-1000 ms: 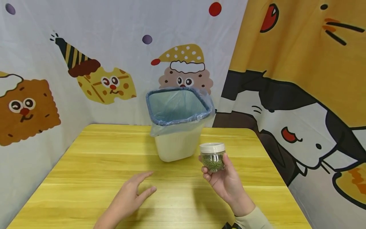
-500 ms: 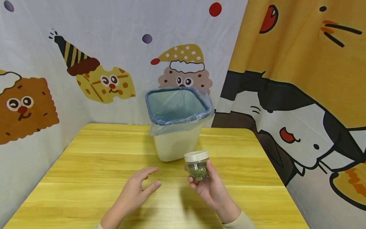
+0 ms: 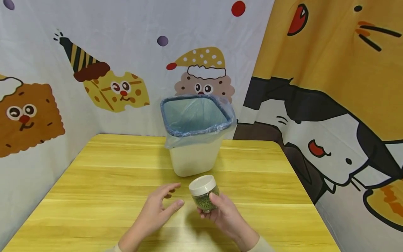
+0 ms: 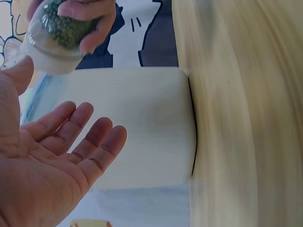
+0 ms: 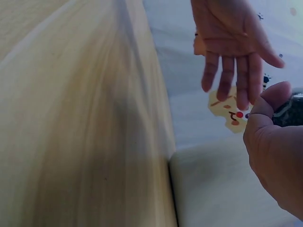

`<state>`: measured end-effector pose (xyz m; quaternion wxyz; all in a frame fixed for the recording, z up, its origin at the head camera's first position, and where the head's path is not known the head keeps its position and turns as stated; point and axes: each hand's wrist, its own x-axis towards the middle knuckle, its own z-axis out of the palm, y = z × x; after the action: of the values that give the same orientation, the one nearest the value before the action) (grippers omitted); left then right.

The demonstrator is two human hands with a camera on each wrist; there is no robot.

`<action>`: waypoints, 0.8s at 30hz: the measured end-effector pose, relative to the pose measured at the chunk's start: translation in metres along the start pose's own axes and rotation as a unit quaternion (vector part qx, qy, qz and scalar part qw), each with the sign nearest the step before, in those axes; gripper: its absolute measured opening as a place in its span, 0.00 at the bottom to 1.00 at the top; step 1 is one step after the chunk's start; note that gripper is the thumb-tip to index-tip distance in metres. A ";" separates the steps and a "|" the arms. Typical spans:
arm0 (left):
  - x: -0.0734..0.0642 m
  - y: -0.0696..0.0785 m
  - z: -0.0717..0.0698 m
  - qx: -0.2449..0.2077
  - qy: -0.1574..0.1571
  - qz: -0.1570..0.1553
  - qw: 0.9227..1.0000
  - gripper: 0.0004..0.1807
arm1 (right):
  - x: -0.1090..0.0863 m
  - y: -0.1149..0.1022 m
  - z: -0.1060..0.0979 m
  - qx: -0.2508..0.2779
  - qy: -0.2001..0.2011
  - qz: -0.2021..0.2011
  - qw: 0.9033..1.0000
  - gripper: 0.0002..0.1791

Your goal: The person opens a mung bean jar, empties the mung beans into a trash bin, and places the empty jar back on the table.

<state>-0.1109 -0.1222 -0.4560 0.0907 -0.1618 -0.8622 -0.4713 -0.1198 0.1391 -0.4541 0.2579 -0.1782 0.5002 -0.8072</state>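
My right hand (image 3: 225, 215) grips a small clear jar (image 3: 204, 196) of green beans with a white lid, held above the table and tilted to the left. My left hand (image 3: 155, 208) is just left of the jar, its fingers spread and touching nothing. In the left wrist view, the left palm (image 4: 47, 165) faces up below the lid (image 4: 52, 59), a gap between them. At the edge of the right wrist view, only a dark piece of the jar (image 5: 289, 112) shows past the right thumb.
Behind the hands stands a cream bin (image 3: 195, 157) lined with a blue-rimmed plastic bag (image 3: 201, 131). It sits on the yellow wood-grain table (image 3: 110, 171). Printed curtains (image 3: 126, 45) hang at the back and sides.
The right hand has brought the jar left and down, toward the left hand, and the jar now tilts left. The left hand has shifted slightly right.
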 end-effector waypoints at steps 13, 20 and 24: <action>0.001 0.005 0.014 -0.069 -0.007 -0.027 0.997 0.28 | 0.001 0.007 0.002 -0.037 0.001 0.024 0.999 0.29; 0.007 0.005 0.023 -0.116 -0.010 0.000 0.993 0.29 | 0.005 0.008 0.003 -0.032 -0.014 0.018 0.999 0.28; 0.012 0.006 0.027 -0.144 -0.009 -0.009 0.990 0.29 | 0.008 0.008 0.003 -0.031 -0.019 0.015 0.999 0.28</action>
<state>-0.1200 -0.0939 -0.4618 0.0543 -0.1701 -0.7876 -0.5897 -0.1221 0.1289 -0.4600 0.2740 -0.1941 0.5222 -0.7839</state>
